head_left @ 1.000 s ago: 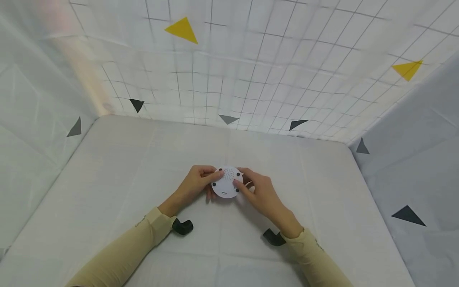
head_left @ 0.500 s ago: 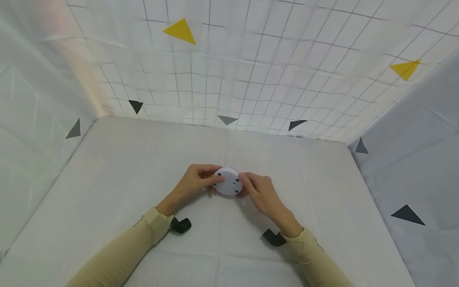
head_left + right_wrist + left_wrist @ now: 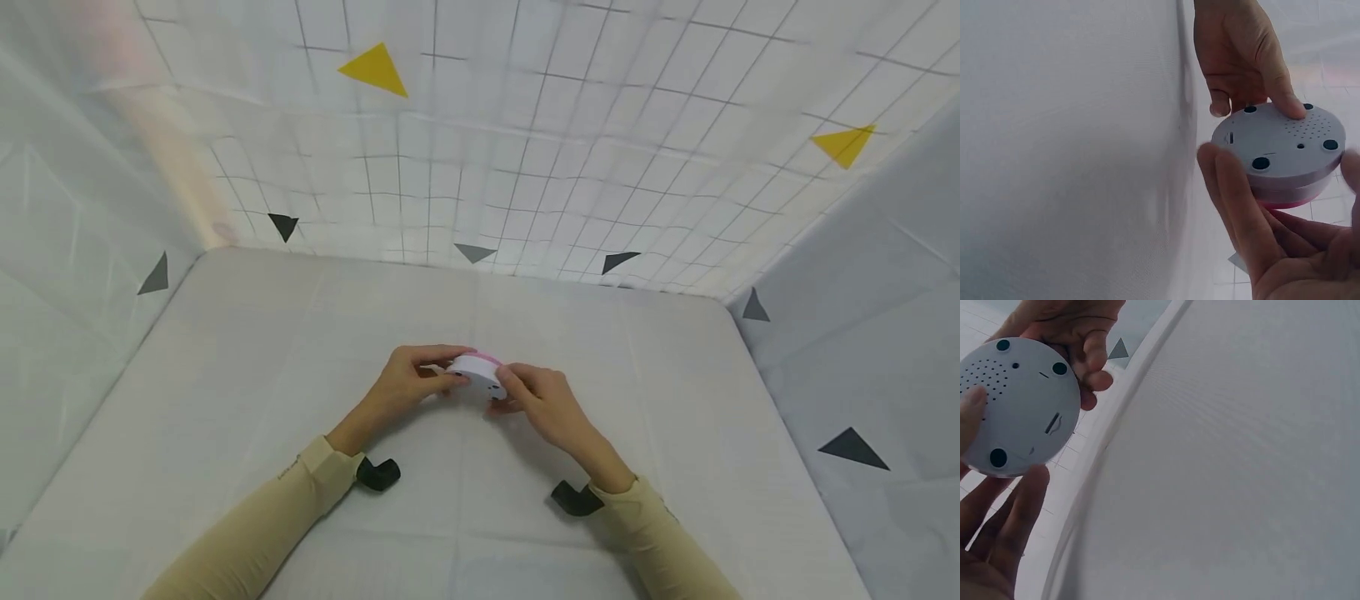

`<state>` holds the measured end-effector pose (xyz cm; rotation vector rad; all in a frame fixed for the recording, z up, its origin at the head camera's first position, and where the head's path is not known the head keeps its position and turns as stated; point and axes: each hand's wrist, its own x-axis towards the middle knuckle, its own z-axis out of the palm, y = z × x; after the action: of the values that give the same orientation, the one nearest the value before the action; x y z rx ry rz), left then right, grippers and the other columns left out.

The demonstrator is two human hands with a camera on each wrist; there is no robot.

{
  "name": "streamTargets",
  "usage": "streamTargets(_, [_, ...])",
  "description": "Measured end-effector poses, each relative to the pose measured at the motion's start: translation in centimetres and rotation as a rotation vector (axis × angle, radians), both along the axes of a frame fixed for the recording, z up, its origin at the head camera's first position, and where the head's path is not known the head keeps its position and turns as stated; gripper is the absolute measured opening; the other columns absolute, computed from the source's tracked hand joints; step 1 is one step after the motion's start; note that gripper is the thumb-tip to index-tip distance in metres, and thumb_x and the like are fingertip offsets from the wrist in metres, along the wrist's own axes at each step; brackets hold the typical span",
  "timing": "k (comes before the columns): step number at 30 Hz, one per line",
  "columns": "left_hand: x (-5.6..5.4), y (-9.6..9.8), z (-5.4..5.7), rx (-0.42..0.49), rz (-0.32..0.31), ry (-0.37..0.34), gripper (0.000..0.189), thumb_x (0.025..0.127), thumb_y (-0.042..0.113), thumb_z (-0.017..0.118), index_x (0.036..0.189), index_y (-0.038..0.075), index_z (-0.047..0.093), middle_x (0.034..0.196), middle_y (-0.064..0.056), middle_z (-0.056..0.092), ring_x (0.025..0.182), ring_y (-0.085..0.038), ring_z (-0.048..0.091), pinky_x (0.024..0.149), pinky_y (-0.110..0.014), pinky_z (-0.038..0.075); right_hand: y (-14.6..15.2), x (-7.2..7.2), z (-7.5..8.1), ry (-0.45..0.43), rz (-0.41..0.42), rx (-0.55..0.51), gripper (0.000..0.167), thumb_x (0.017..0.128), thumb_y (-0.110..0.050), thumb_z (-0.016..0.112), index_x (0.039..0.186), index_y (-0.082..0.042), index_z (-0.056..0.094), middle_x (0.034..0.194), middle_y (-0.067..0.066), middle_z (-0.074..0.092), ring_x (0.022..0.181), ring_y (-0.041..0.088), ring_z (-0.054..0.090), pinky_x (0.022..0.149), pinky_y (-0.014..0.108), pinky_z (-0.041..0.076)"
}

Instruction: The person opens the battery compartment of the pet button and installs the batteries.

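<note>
Both hands hold a round white device above the white-covered surface, tilted so its side wall and a pink far face show in the head view. My left hand pinches its left side, thumb on the underside over the small speaker holes, as the right wrist view also shows. My right hand grips the right edge, thumb at the rim and fingers beneath. In the left wrist view, the underside of the device has dark round feet, a slot and a small hole. A pink band lies under its white body.
A white cloth covers the surface. White sheet walls rise at the back and sides, bearing yellow triangles and dark ones. Black elbow-shaped pieces stick out by both sleeve cuffs.
The device has turned from showing its underside to the head camera to a steep tilt, revealing the side wall and pink face. My right thumb has shifted from the underside to the rim.
</note>
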<state>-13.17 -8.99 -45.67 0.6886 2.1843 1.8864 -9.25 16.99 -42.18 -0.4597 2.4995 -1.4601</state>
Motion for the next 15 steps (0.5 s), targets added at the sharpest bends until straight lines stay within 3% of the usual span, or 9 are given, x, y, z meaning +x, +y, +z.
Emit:
streamTargets(5, [-0.02,0.05,-0.09,0.016,-0.001,0.017,0.047,0.09,0.017,0.086,0.135,0.026,0.073,0.135,0.005,0.073,0.115,-0.018,0.067,0.094,-0.033,0.061,-0.12,-0.05,-0.08,0.031,-0.027,0.0,0.042,0.104,-0.043,0.067,0.13,-0.01,0.069,0.114,0.006,0.08,0.093,0.014,0.08,0.098,0.04,0.06])
streamTargets(10, [0.01,0.1,-0.22,0.087,-0.035,-0.002,0.055,0.091,0.008,0.083,0.143,0.017,0.067,0.146,-0.003,0.066,0.126,-0.023,0.066,0.1,-0.032,0.059,-0.25,-0.13,-0.28,0.104,-0.091,0.03,0.046,0.098,-0.038,0.077,0.133,-0.01,0.069,0.119,0.008,0.078,0.106,0.019,0.077,0.094,0.038,0.062])
streamTargets(15, [-0.02,0.11,-0.37,0.118,-0.072,-0.048,0.062,0.091,0.002,0.081,0.149,0.01,0.06,0.154,-0.007,0.059,0.14,-0.026,0.058,0.105,-0.03,0.055,-0.31,-0.14,-0.17,0.109,-0.139,-0.009,0.052,0.092,-0.035,0.084,0.135,-0.008,0.068,0.13,0.011,0.073,0.118,0.027,0.073,0.095,0.035,0.061])
